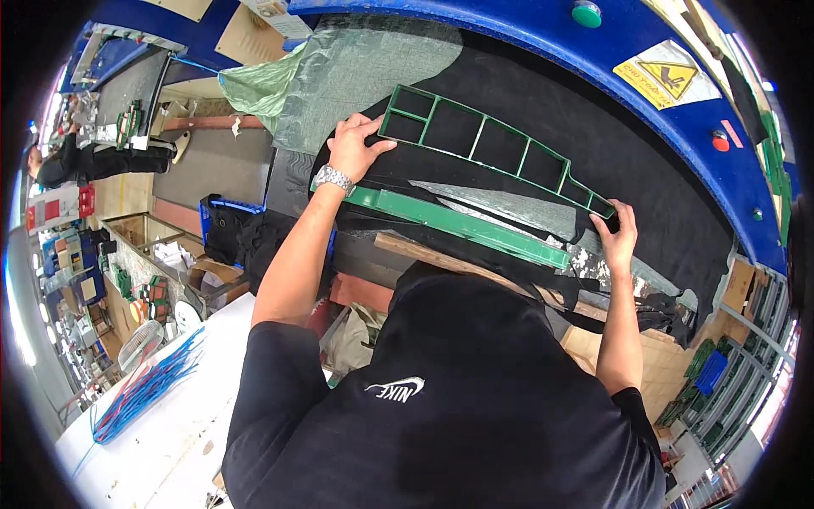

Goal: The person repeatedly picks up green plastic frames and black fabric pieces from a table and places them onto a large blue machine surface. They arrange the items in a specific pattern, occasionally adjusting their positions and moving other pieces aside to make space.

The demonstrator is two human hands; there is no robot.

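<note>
A long green cutting die (478, 136), an open frame split by crossbars and narrowing to the right, lies over black sheet material (509, 76). My left hand (356, 148), with a metal watch at the wrist, grips its wide left end between thumb and fingers. At the narrow right end, my right hand (619, 231) pinches the frame. Closer to me, a flat green bar (466, 225) runs roughly alongside the die, with grey cut strips (509, 208) between them.
A blue machine beam (543, 38) with a green button (587, 13), a red button (721, 140) and a warning sticker arches across the far side. Blue and red cords (153, 386) rest on a white table at the lower left. Another person (102, 161) works far left.
</note>
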